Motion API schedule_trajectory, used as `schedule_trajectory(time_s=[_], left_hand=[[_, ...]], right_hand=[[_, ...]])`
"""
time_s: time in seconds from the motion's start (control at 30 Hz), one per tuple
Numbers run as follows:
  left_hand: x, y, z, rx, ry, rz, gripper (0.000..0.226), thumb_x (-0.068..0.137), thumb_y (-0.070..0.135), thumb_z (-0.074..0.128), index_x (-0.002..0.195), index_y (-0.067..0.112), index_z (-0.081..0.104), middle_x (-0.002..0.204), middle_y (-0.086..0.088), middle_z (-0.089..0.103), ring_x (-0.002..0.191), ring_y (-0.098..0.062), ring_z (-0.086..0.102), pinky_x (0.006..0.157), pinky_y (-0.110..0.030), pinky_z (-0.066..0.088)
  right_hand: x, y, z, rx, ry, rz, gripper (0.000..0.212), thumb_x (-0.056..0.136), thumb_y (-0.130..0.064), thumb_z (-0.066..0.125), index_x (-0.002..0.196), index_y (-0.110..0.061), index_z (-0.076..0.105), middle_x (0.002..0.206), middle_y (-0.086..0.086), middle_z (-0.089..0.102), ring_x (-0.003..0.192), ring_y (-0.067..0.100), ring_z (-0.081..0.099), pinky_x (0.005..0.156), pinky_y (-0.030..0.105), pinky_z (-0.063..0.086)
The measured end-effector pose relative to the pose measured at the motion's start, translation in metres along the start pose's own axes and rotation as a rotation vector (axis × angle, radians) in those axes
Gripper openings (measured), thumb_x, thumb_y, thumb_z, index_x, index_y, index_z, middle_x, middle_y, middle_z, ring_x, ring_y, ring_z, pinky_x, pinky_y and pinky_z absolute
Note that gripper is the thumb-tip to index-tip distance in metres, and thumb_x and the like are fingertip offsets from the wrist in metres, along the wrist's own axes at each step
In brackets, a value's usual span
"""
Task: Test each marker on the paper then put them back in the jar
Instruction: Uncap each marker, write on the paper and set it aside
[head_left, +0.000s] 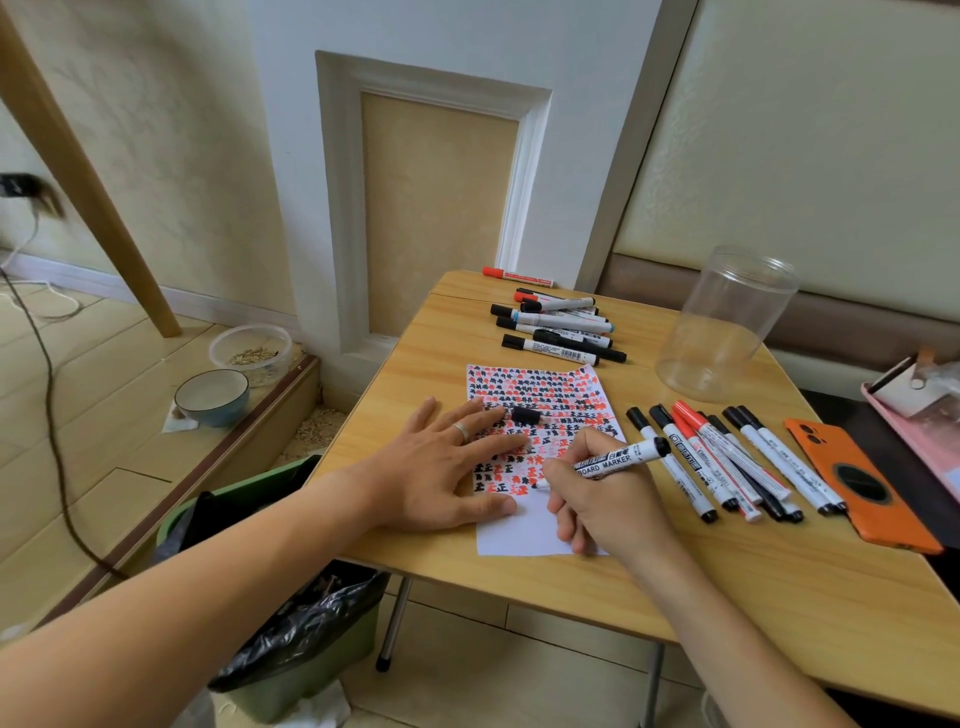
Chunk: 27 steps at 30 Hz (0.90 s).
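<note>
**Mid-test: paper nearly full, jar bare**

We are writing with one marker. Our right hand has its grip curled round the barrel, pinching it in a pen hold, tip down on the paper at the low edge of the marks. Cap end points up and to the right. A loose black cap lies on the sheet just past our left fingertips; we judge it to be this marker's.

Our left hand lies flat, fingers spread, pressing the paper to the counter. It holds nothing.

The sheet is covered with rows of black and red test marks over most of its length. Only a white strip nearest us is bare. Room for few more marks.

Two lots of markers lie on the counter. A far pile sits beyond the paper, one red marker a little apart from it at the back edge. A near row lies to the right of the paper, beside an orange phone. We cannot tell which lot is tested and which waits.

The jar stands at the back right, clear, no markers visible inside.

Judgement: testing well under way, one marker in hand. The return to the jar is not yet begun; every marker is left to put back.
</note>
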<state>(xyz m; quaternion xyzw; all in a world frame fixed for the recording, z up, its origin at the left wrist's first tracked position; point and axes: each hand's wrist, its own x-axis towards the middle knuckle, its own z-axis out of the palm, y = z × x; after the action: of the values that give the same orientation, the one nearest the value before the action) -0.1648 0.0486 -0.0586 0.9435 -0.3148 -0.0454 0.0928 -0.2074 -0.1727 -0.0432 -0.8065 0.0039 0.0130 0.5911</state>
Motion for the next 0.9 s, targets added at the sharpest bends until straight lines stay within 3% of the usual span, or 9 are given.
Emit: schedule_trajectory(time_s=[0.43, 0.9], left_hand=[[0.0011, -0.0032, 0.0030, -0.006, 0.016, 0.008, 0.078, 0.088, 0.084, 0.020, 0.158, 0.052, 0.008, 0.171, 0.010, 0.002, 0.156, -0.010, -0.011, 0.124, -0.054, -0.012], [0.0018, -0.0037, 0.0030, -0.006, 0.010, 0.002, 0.080, 0.086, 0.086, 0.019, 0.158, 0.052, 0.009, 0.171, 0.011, 0.002, 0.155, -0.009, -0.011, 0.124, -0.054, -0.011]], right_hand=[[0.0007, -0.0025, 0.0023, 0.011, 0.028, 0.072, 0.018, 0.093, -0.015, 0.071, 0.087, -0.007, 0.056, 0.061, 0.016, 0.065, 0.044, 0.025, 0.054, 0.041, 0.028, 0.041], [0.0014, -0.0007, 0.0015, -0.069, 0.018, 0.046, 0.017, 0.092, -0.018, 0.069, 0.086, -0.010, 0.055, 0.058, 0.015, 0.066, 0.036, 0.023, 0.049, 0.038, 0.022, 0.034]])
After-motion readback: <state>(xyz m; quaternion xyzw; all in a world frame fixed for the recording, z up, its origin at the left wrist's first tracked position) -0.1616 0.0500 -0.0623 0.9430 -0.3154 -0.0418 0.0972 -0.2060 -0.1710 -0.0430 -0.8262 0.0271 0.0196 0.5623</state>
